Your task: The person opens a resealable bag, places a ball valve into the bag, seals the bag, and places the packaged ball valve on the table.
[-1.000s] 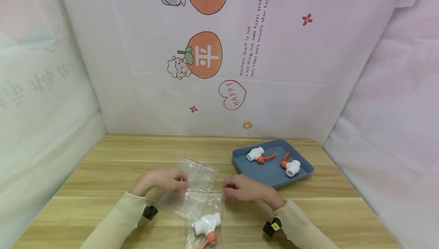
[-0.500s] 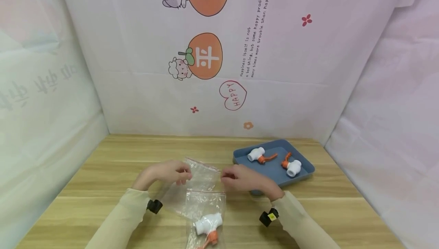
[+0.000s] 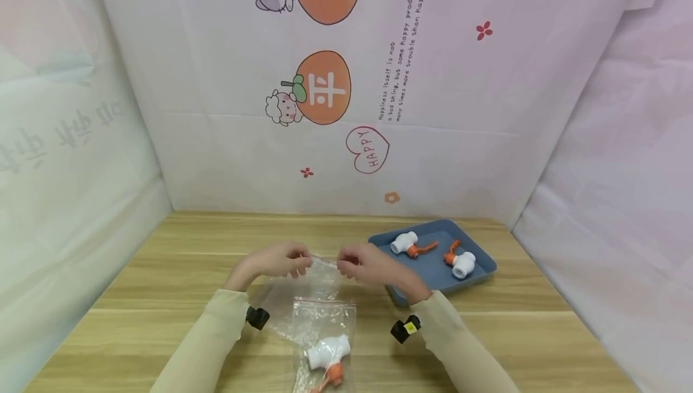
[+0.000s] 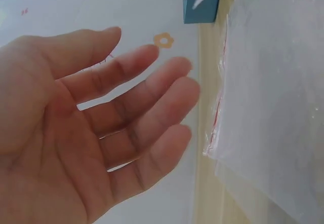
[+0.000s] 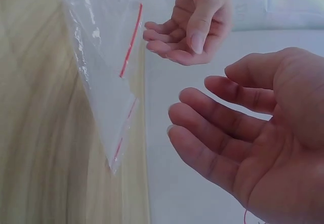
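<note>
A clear zip bag (image 3: 319,321) lies nearest me on the table, holding a white ball valve (image 3: 328,352) with an orange handle. Beyond it, more clear plastic bag (image 3: 319,287) lies flat, its red-striped zip edge away from me. My left hand (image 3: 278,260) is above the left end of that edge, fingers loosely bent. Over the other end is my right hand (image 3: 370,265). Both wrist views show relaxed fingers, thumbs apart from them, nothing held; the left hand (image 4: 101,112) and right hand (image 5: 253,133) are beside the bags' zip edges.
A blue-grey tray (image 3: 419,272) stands at the back right of the wooden table (image 3: 162,303). Inside it are two white valves with orange handles, one valve (image 3: 403,242) to the left and another valve (image 3: 462,265) to the right. Printed cloth (image 3: 243,158) encloses the table.
Both hands have moved away from me and closer together, from the near bag's zip edge to the far bag's. The bag with the valve lies about where it was.
</note>
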The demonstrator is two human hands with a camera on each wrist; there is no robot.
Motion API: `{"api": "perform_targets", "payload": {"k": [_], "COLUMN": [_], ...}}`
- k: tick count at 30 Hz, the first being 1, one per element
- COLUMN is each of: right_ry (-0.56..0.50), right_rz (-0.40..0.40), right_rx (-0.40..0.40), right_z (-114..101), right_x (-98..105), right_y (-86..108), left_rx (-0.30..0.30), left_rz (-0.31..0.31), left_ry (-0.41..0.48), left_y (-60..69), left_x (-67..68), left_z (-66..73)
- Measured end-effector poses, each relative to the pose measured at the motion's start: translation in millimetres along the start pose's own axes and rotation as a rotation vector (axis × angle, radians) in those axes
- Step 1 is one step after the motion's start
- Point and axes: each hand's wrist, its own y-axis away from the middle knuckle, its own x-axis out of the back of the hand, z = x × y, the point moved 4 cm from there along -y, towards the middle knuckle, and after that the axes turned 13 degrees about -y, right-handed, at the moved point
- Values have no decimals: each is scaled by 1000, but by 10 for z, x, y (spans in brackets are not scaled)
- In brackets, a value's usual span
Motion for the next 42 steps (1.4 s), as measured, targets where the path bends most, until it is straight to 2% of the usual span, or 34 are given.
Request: {"api": "perform_targets", "payload": {"k": [4,10,14,20,23,28,33,36,42], "right_ry": [-5,-17,6,60,79,143,175,215,256], "right_rz": [39,33,33,-23,-48,-67,-51,-33,27], "right_rx": [6,-24,-50,-102,-124,-88,-120,-144,-201], "right_z": [28,112,204,423,498,540,560,585,647], "right_x": [27,48,31,-77,-122,-170,-226,-268,-306], "right_y": [-71,-106,-109,-130,-139,-170,-196,-201,-197], "left_rx": [24,87,146,248,264,284,317,315,316], "left_rz": [57,172,203,209,212,196,129,81,66], "left_ry": [25,98,93,-9,-70,-138,-162,-177,-206], "left_y": [-69,-112,-105,-109,-126,-130,-91,-68,-62], "left_x": [19,25,15,-56,-81,-88,-116,-142,-169], "left_z": [-73,-164,-210,-295,-309,-299,-257,-218,-185]}}
